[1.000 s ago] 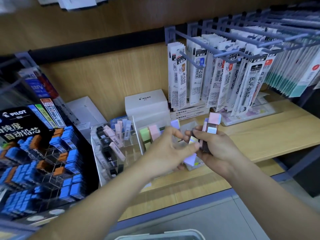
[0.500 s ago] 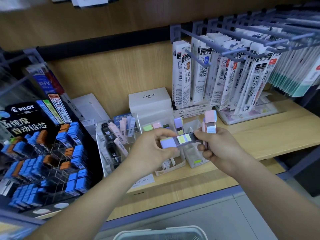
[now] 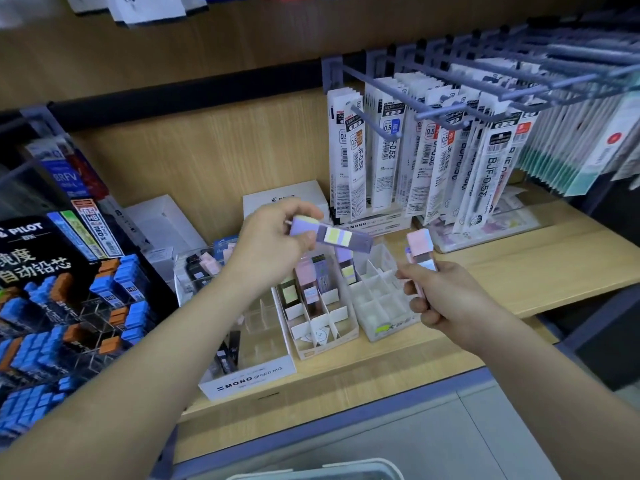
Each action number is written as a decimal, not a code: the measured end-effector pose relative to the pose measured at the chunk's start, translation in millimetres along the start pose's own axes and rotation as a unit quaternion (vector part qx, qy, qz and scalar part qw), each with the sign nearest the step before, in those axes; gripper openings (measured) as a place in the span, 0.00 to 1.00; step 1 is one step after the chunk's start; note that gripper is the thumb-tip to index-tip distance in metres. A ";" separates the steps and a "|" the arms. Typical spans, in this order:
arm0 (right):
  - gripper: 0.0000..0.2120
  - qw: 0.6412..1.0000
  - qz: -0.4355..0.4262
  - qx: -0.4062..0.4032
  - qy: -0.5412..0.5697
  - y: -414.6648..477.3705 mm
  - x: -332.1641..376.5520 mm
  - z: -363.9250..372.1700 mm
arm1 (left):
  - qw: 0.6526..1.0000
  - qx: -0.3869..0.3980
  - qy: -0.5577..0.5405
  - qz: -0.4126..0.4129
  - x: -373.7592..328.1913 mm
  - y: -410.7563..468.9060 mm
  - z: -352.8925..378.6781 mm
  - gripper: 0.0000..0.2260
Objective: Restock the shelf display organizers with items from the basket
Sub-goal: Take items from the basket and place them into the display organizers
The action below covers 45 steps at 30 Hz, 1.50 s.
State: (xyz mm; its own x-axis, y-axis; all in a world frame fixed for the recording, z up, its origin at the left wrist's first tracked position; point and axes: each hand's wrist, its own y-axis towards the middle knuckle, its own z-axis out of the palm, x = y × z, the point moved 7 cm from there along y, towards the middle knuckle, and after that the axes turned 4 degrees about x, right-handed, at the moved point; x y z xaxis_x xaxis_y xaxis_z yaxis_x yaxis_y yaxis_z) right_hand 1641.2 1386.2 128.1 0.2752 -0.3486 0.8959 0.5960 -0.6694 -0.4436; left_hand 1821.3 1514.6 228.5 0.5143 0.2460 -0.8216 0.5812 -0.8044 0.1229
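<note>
Hands parted now, left hand (image 3: 270,247) pinching one purple case (image 3: 329,234), right hand (image 3: 440,296) at 3 o'clock gripping pink case (image 3: 419,244), MONO box (image 3: 249,377) at 6 o'clock

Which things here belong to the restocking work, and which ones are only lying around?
For the job:
purple pack
pink pack
white organizer
clear organizer
basket

Only lying about:
hanging refills
blue lead display
white box
</note>
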 end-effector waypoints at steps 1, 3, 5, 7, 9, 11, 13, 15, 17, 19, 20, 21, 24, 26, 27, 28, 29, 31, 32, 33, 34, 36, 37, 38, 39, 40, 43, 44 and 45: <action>0.07 1.000 0.002 -0.010 -0.015 0.6 -1.8 -4.1 | 0.999 0.005 0.035 0.015 -2.9 9.9 2.5 0.14; 0.06 1.000 0.009 -0.017 -0.018 2.0 -4.3 -8.5 | 0.989 0.033 0.138 0.040 -9.2 24.6 15.1 0.11; 0.04 1.000 0.013 -0.015 -0.010 3.3 -4.2 -8.8 | 0.966 0.061 0.244 0.062 -13.5 32.5 30.4 0.10; 0.02 1.000 0.015 -0.009 -0.009 3.8 -4.0 -7.2 | 0.947 0.070 0.303 0.081 -14.0 35.6 42.1 0.11; 0.02 0.999 0.014 0.001 -0.028 4.3 -7.4 -4.6 | 0.938 0.074 0.326 0.088 -10.2 37.0 50.9 0.09; 0.02 0.998 0.012 0.008 -0.062 4.7 -12.0 -3.4 | 0.935 0.075 0.335 0.085 -5.9 38.7 56.4 0.03; 0.03 0.996 0.009 0.007 -0.085 5.0 -15.1 -5.0 | 0.930 0.072 0.352 0.081 -6.7 40.2 58.4 0.07; 0.03 0.996 0.003 0.000 -0.086 5.4 -15.6 -7.2 | 0.921 0.075 0.373 0.082 -8.8 42.9 57.9 0.12; 0.03 0.996 -0.007 -0.009 -0.085 5.4 -15.3 -10.1 | 0.918 0.076 0.382 0.072 -10.4 44.7 56.8 0.16; 0.03 0.996 -0.018 -0.023 -0.078 6.0 -15.6 -14.1 | 0.916 0.083 0.386 0.067 -7.3 45.4 59.9 0.12; 0.03 0.997 -0.022 -0.031 -0.071 6.7 -16.4 -16.4 | 0.912 0.090 0.395 0.067 -4.4 45.3 63.2 0.08; 0.03 0.997 -0.024 -0.040 -0.062 7.4 -17.0 -18.5 | 0.908 0.096 0.401 0.071 -0.6 45.2 66.8 0.04; 0.00 0.998 -0.024 -0.050 -0.034 7.8 -18.4 -21.9 | 0.915 0.084 0.389 0.060 9.1 45.0 71.5 0.11; 0.01 0.998 -0.021 -0.045 -0.036 8.6 -21.0 -22.2 | 0.925 0.070 0.371 0.039 12.0 44.3 71.4 0.11; 0.02 0.998 -0.020 -0.041 -0.044 9.4 -22.5 -21.9 | 0.932 0.061 0.357 0.026 14.3 44.4 71.0 0.10; 0.02 0.998 -0.018 -0.037 -0.054 10.4 -24.5 -21.6 | 0.939 0.056 0.340 0.012 16.4 44.1 71.2 0.10; 0.03 0.997 -0.015 -0.034 -0.065 11.2 -26.5 -21.7 | 0.945 0.051 0.324 0.002 17.4 43.1 71.4 0.10; 0.05 0.994 -0.011 -0.039 -0.100 13.3 -29.7 -24.5 | 0.954 0.049 0.296 -0.011 20.0 43.0 73.2 0.12; 0.06 0.991 -0.011 -0.048 -0.122 14.1 -30.4 -27.0 | 0.958 0.052 0.282 -0.015 21.5 43.7 73.9 0.13; 0.07 0.988 -0.014 -0.057 -0.142 14.6 -30.0 -29.4 | 0.962 0.054 0.268 -0.019 22.9 44.5 73.9 0.13; 0.09 0.985 -0.018 -0.066 -0.158 14.9 -29.1 -31.4 | 0.965 0.056 0.254 -0.024 24.4 45.3 73.2 0.13; 0.11 0.981 -0.022 -0.076 -0.179 14.8 -28.0 -33.4 | 0.969 0.057 0.237 -0.029 26.3 46.3 70.7 0.14; 0.11 0.980 -0.020 -0.077 -0.182 14.5 -28.0 -34.2 | 0.969 0.055 0.239 -0.024 25.7 46.2 69.4 0.14; 0.11 0.980 -0.018 -0.077 -0.183 14.2 -28.4 -34.8 | 0.967 0.052 0.248 -0.016 23.7 46.1 68.4 0.13; 0.11 0.980 -0.015 -0.075 -0.184 14.0 -28.8 -35.0 | 0.963 0.051 0.263 -0.006 21.1 45.6 67.7 0.12; 0.11 0.980 -0.012 -0.072 -0.184 13.5 -29.2 -35.0 | 0.960 0.053 0.276 0.000 19.1 45.4 67.6 0.11; 0.10 0.982 -0.014 -0.067 -0.175 10.6 -27.5 -34.6 | 0.954 0.068 0.293 0.008 17.7 45.5 69.2 0.10; 0.09 0.983 -0.022 -0.068 -0.167 9.1 -25.2 -34.5 | 0.952 0.074 0.298 0.005 18.9 45.3 70.5 0.11; 0.09 0.985 -0.032 -0.069 -0.152 7.3 -21.7 -33.9 | 0.950 0.080 0.302 0.001 20.4 44.8 72.1 0.12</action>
State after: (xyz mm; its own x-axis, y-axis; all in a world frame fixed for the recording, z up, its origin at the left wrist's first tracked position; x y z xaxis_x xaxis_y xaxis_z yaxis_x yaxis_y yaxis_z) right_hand 1614.0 1366.7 104.6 0.4664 -0.1035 0.8785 0.5176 -0.7734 -0.3660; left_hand 1812.3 1444.7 177.1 0.8109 0.4721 -0.3457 0.5026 -0.8645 -0.0016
